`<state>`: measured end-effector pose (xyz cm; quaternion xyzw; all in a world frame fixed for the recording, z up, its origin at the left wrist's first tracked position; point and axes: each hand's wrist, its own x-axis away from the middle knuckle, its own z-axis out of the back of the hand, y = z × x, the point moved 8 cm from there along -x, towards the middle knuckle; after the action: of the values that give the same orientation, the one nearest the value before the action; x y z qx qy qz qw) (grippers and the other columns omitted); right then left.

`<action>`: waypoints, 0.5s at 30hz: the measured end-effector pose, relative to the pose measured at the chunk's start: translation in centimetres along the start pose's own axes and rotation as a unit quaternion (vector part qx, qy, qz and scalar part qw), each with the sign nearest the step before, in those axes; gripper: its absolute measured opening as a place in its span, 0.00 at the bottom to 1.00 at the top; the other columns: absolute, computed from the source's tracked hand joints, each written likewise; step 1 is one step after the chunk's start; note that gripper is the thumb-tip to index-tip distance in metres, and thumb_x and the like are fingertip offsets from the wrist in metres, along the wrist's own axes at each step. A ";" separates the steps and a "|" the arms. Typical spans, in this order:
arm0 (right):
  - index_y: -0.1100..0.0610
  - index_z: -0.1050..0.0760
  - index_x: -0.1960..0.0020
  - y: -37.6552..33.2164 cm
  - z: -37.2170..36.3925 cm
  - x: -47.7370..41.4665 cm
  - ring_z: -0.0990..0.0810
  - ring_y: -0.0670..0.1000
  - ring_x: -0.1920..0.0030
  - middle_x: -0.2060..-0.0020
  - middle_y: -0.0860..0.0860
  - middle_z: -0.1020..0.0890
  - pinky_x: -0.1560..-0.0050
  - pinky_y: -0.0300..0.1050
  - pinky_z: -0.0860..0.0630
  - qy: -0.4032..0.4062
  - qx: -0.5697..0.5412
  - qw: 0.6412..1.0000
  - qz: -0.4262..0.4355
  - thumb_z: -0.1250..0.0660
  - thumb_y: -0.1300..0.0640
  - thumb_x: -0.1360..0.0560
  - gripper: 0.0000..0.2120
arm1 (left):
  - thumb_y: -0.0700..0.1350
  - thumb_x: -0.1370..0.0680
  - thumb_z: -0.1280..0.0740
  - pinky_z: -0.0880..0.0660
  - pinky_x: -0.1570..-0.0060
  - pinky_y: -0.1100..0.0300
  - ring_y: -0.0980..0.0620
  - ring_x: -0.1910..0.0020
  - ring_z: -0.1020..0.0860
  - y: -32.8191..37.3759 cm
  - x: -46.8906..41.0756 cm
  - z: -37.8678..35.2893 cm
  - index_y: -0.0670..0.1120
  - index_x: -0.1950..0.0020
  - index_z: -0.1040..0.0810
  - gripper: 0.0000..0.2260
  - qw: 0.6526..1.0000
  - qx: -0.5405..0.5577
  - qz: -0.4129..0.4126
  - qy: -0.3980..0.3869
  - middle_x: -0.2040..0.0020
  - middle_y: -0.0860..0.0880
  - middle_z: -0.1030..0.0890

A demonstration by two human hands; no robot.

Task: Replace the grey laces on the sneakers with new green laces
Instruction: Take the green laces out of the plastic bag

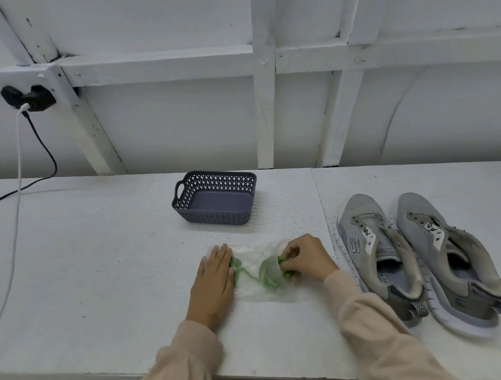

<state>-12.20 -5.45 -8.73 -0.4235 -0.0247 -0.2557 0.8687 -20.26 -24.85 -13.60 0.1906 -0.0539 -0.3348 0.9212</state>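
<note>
From my station the basket (215, 218) reads as moulded plastic, dark and matt, its walls pierced in a lattice. In front of it, the bag (261, 292) is thin clear film, crinkled and faintly glossy. The green laces (268, 274) inside look like soft woven cloth. The table (97, 248) under the basket has a white, pebbled, matt face. Right of the basket, the sneakers (366, 210) are grey knit mesh with smoother trim and white soles. Behind it, the wall (176, 120) is white-painted and matt.
</note>
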 end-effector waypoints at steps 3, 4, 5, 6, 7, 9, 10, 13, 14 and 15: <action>0.55 0.20 0.68 1.2 3.0 -0.6 0.20 0.52 0.71 0.72 0.52 0.19 0.61 0.49 0.18 0.069 -0.027 0.997 -0.032 0.23 0.67 0.36 0.10 | 0.60 0.26 0.68 0.65 0.27 0.65 0.63 0.26 0.57 -1.1 0.4 0.6 0.47 0.21 0.47 0.37 1.000 0.003 0.010 0.010 0.22 0.55 0.49; 0.56 0.19 0.67 1.4 3.9 -0.9 0.20 0.53 0.70 0.71 0.53 0.18 0.60 0.49 0.18 0.099 -0.017 0.994 -0.040 0.23 0.67 0.36 0.08 | 0.60 0.26 0.68 0.65 0.27 0.65 0.63 0.26 0.57 -1.5 0.5 0.7 0.47 0.21 0.46 0.36 1.000 0.004 0.012 0.013 0.22 0.55 0.49; 0.58 0.19 0.66 1.5 4.7 -1.2 0.20 0.53 0.69 0.70 0.54 0.18 0.60 0.49 0.18 0.123 -0.002 0.991 -0.045 0.24 0.66 0.36 0.06 | 0.60 0.26 0.67 0.64 0.27 0.65 0.63 0.25 0.56 -1.9 0.6 0.9 0.47 0.22 0.46 0.36 1.000 0.006 0.014 0.016 0.22 0.55 0.48; 0.59 0.19 0.65 1.5 5.2 -1.4 0.19 0.54 0.67 0.69 0.55 0.18 0.59 0.49 0.18 0.141 0.013 0.989 -0.050 0.24 0.66 0.35 0.05 | 0.60 0.25 0.66 0.64 0.27 0.65 0.62 0.25 0.56 -2.4 0.7 0.9 0.46 0.22 0.45 0.36 1.000 0.009 0.015 0.019 0.22 0.55 0.47; 0.60 0.18 0.64 1.6 5.5 -1.8 0.18 0.56 0.65 0.68 0.55 0.17 0.59 0.50 0.18 0.152 0.025 0.987 -0.055 0.24 0.65 0.35 0.04 | 0.60 0.25 0.66 0.64 0.27 0.65 0.62 0.25 0.55 -2.7 0.8 1.0 0.46 0.22 0.45 0.36 1.000 0.011 0.016 0.020 0.22 0.55 0.47; 0.63 0.19 0.60 1.8 5.7 -2.5 0.18 0.58 0.60 0.63 0.57 0.17 0.57 0.50 0.19 0.160 0.054 0.984 -0.063 0.24 0.64 0.33 0.05 | 0.60 0.25 0.65 0.62 0.26 0.64 0.62 0.25 0.54 -3.3 1.0 1.2 0.46 0.22 0.44 0.35 1.000 0.015 0.015 0.020 0.22 0.55 0.46; 0.64 0.19 0.58 1.8 5.7 -2.9 0.19 0.59 0.57 0.60 0.58 0.17 0.56 0.49 0.20 0.162 0.076 0.982 -0.063 0.25 0.64 0.32 0.05 | 0.60 0.25 0.65 0.62 0.26 0.64 0.62 0.25 0.54 -3.5 1.1 1.3 0.46 0.22 0.44 0.35 0.999 0.018 0.015 0.022 0.22 0.55 0.46; 0.63 0.19 0.52 2.2 5.7 -3.5 0.21 0.60 0.50 0.53 0.60 0.18 0.53 0.49 0.22 0.163 0.137 0.975 -0.059 0.28 0.63 0.27 0.05 | 0.60 0.25 0.64 0.61 0.26 0.64 0.62 0.25 0.54 -3.9 1.3 1.7 0.46 0.22 0.43 0.35 0.999 0.025 0.014 0.026 0.22 0.55 0.46; 0.62 0.19 0.50 2.4 5.7 -3.6 0.21 0.60 0.49 0.51 0.60 0.17 0.52 0.48 0.22 0.157 0.152 0.974 -0.062 0.29 0.62 0.26 0.06 | 0.60 0.25 0.64 0.61 0.26 0.64 0.62 0.25 0.54 -3.9 1.4 1.7 0.46 0.22 0.43 0.35 0.999 0.027 0.012 0.026 0.22 0.55 0.46; 0.61 0.19 0.48 2.7 5.6 -3.8 0.21 0.59 0.48 0.49 0.59 0.17 0.52 0.48 0.23 0.144 0.162 0.974 -0.067 0.29 0.61 0.26 0.07 | 0.60 0.25 0.64 0.61 0.26 0.64 0.62 0.25 0.54 -3.9 1.4 1.7 0.46 0.22 0.43 0.36 0.999 0.029 0.011 0.027 0.22 0.55 0.46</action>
<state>-13.23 1.69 -8.09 -0.2328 0.0318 -0.3641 0.9012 -21.88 -29.04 -13.54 0.2261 -0.0407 -0.3179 0.9199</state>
